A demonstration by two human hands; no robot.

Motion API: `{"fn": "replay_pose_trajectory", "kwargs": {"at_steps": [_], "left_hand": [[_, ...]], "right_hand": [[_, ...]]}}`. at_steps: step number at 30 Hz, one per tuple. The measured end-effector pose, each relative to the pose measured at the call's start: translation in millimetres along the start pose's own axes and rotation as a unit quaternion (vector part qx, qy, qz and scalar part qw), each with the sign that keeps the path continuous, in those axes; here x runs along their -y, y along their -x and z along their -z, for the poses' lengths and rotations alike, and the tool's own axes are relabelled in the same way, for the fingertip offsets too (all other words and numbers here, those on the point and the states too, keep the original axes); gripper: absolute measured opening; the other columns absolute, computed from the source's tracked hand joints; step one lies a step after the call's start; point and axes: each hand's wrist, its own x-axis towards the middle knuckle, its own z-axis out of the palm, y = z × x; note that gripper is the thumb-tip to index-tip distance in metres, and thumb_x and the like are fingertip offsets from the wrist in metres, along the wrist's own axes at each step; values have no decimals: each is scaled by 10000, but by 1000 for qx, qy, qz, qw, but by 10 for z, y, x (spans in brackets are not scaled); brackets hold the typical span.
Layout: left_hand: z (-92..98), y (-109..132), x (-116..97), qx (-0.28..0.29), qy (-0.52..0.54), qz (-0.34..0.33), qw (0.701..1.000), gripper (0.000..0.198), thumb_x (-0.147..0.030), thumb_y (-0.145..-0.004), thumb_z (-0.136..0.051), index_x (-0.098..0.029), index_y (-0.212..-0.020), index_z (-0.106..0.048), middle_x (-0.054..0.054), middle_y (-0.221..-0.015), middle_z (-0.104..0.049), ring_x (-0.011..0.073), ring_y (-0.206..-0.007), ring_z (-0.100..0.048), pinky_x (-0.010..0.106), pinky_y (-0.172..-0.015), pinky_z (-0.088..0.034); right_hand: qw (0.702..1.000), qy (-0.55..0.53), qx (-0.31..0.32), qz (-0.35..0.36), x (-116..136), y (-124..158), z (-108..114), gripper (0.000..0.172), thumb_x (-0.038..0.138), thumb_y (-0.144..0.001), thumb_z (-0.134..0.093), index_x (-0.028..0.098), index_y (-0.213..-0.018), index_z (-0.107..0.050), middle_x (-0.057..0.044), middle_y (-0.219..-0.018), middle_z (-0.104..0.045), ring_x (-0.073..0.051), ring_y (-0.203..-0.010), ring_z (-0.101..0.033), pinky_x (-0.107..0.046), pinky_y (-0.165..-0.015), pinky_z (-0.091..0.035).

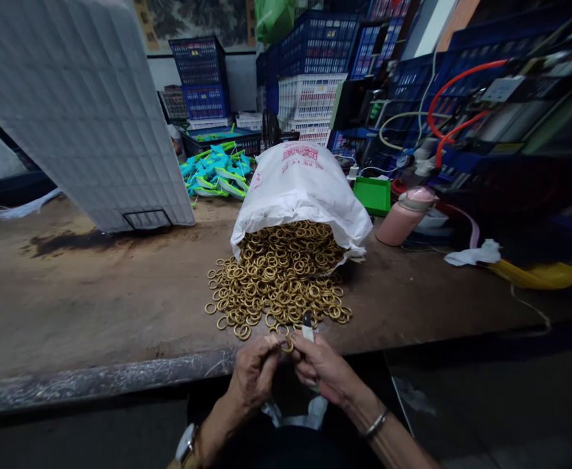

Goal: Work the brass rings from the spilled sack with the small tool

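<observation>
A gold-coloured ring (290, 347) is between my two hands at the table's front edge. My left hand (253, 372) is closed, its thumb and fingertips pinching the ring's left side. My right hand (326, 370) is closed too, wrapped around a small tool (307, 332) with a pale section and a dark tip pointing up; its exact kind is unclear. The right fingertips touch or nearly touch the ring. Just beyond my hands lies a heap of similar rings (279, 293), spilling from the mouth of a white woven sack (300, 189) lying on its side.
On the wooden table (95, 299), a tall white padded panel (95, 117) stands at left. Turquoise and green plastic pieces (217, 170) lie behind. At right are a pink bottle (403, 218), a green tray (372, 195) and a machine with red hoses (442, 98). Stacked crates (315, 42) stand behind.
</observation>
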Motion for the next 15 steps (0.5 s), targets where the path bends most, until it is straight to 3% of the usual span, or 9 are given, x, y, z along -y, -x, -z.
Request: {"fn": "replay_pose_trajectory", "kwargs": {"at_steps": [3, 6, 8, 11, 15], "left_hand": [[76, 2, 18, 34, -21, -23, 999, 180, -174, -746, -567, -222, -863, -695, 78, -804, -662, 202, -763, -559, 306, -761, -400], [102, 5, 8, 39, -30, -17, 999, 167, -189, -746, -567, -221, -846, -697, 74, -769, -655, 197, -729, -548, 291, -731, -395], [97, 7, -6, 30, -31, 1, 999, 148, -206, -738, -576, -222, -822, -697, 62, -753, -650, 195, -716, -544, 283, -721, -392], [70, 10, -20, 23, -35, 24, 999, 142, -232, -761, -548, -208, -796, -683, 41, -727, -641, 179, -681, -534, 259, -674, -386], [29, 7, -53, 9, -6, 47, 999, 164, -270, -772, -534, -168, -733, -657, 12, -647, -603, 139, -605, -499, 220, -602, -378]], "right_hand": [[999, -22, 28, -36, -13, -6, 11, 357, 432, -643, -618, 213, -718, -346, 110, -552, -401, 8, -339, -184, -152, -347, -158], [998, 38, 24, -45, -38, -26, 27, 290, 430, -705, -547, 213, -728, -356, 104, -554, -403, -2, -342, -183, -161, -352, -153], [990, 141, -18, -1, -47, -39, 27, 243, 421, -755, -482, 204, -707, -384, 94, -541, -395, -19, -360, -227, -171, -361, -168], [945, 291, -71, 131, -44, -44, 9, 254, 407, -798, -431, 188, -670, -428, 68, -555, -416, -54, -464, -352, -184, -437, -276], [899, 376, -61, 217, -44, -47, -38, 273, 413, -823, -405, 187, -679, -456, 52, -595, -447, -86, -574, -413, -207, -552, -337]]}}
